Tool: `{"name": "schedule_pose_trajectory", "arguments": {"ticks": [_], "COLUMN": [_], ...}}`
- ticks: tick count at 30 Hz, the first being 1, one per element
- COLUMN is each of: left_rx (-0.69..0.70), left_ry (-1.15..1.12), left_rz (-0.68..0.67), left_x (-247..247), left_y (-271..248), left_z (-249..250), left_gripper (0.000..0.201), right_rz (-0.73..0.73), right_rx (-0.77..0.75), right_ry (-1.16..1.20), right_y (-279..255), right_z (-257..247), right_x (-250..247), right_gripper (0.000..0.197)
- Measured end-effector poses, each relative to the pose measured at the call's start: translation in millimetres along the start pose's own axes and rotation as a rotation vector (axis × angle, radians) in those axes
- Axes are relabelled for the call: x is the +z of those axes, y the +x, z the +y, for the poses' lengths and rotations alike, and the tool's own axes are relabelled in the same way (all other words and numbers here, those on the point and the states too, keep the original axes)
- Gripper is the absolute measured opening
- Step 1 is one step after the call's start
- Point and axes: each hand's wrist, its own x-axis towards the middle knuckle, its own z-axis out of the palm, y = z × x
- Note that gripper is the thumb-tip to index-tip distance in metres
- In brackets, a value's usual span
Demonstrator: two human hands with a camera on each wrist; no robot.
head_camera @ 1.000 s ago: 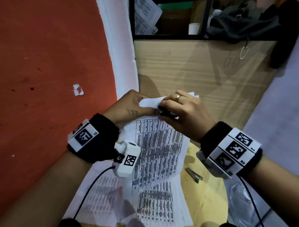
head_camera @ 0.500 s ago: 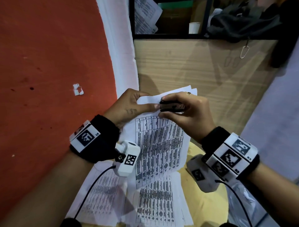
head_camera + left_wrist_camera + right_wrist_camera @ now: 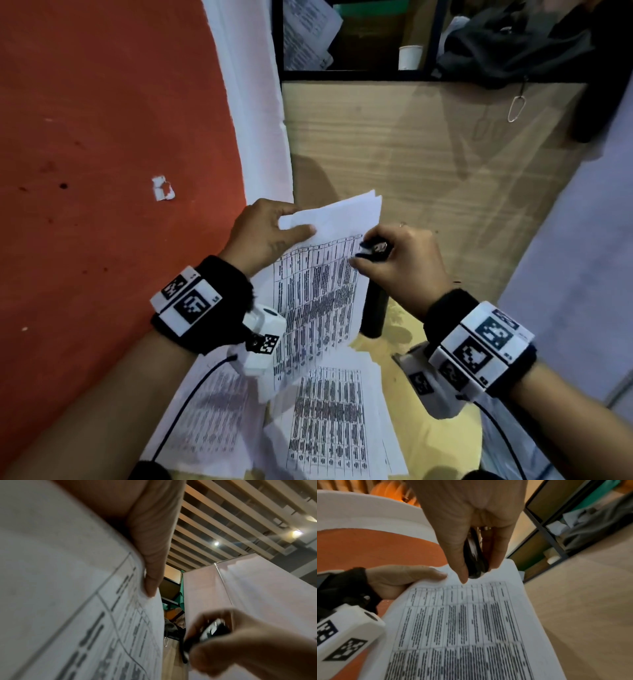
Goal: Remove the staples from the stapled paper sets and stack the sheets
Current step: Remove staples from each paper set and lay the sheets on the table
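My left hand (image 3: 270, 233) pinches the top left corner of a printed paper set (image 3: 322, 291) lifted off the table, thumb on top (image 3: 152, 574). The set (image 3: 471, 622) carries a dense table of text. My right hand (image 3: 394, 263) grips a small black staple remover (image 3: 373, 248) at the set's top right edge; the tool (image 3: 475, 562) is squeezed between thumb and fingers, its tip just above the paper. In the left wrist view the remover (image 3: 209, 631) is blurred. I cannot make out any staple.
More printed sheets (image 3: 329, 428) lie spread on the yellowish round table (image 3: 428, 442) below the hands. A black cylinder (image 3: 375, 308) stands by the right wrist. A wooden cabinet (image 3: 428, 144) stands behind, an orange wall (image 3: 102, 137) at the left.
My right hand has drawn the staple remover to the right, away from the left thumb, and the paper set's top has lifted and swung up.
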Motion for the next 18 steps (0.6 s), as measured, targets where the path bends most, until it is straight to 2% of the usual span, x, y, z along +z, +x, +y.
{"name": "schedule_pose_trajectory", "arguments": {"ticks": [1, 4, 5, 8, 10, 12, 15, 18], "left_rx": [0.002, 0.015, 0.016, -0.014, -0.038, -0.021, 0.006, 0.002], "left_ry": [-0.012, -0.062, -0.088, -0.195, -0.235, -0.207, -0.142, -0.137], "left_rz": [-0.03, -0.108, -0.126, -0.187, -0.239, -0.288, -0.36, -0.335], "left_x": [-2.4, -9.1, -12.1, -20.1, -23.3, -26.2, -29.8, -28.2], "left_y": [-0.3, 1.1, 1.4, 4.2, 5.5, 7.5, 10.8, 15.2], "left_z": [0.9, 3.0, 2.9, -2.8, -4.5, -4.6, -2.4, -4.0], "left_gripper": [0.052, 0.012, 0.005, 0.009, 0.009, 0.01, 0.011, 0.017], "right_rz": [-0.037, -0.104, -0.118, -0.149, -0.172, -0.255, -0.412, -0.44], "right_rx": [0.056, 0.215, 0.272, 0.419, 0.518, 0.593, 0.633, 0.658], "right_ry": [0.01, 0.1, 0.162, 0.371, 0.61, 0.817, 0.949, 1.015], "right_y": [-3.3, -9.5, -10.4, -11.1, -9.7, -8.5, -5.9, -3.4], "right_z": [4.4, 20.0, 25.7, 42.1, 47.2, 46.1, 48.5, 50.3], "right_x": [3.7, 13.3, 15.2, 19.4, 19.6, 17.0, 15.0, 14.7], "right_gripper": [0.022, 0.026, 0.028, 0.032, 0.033, 0.028, 0.027, 0.026]}}
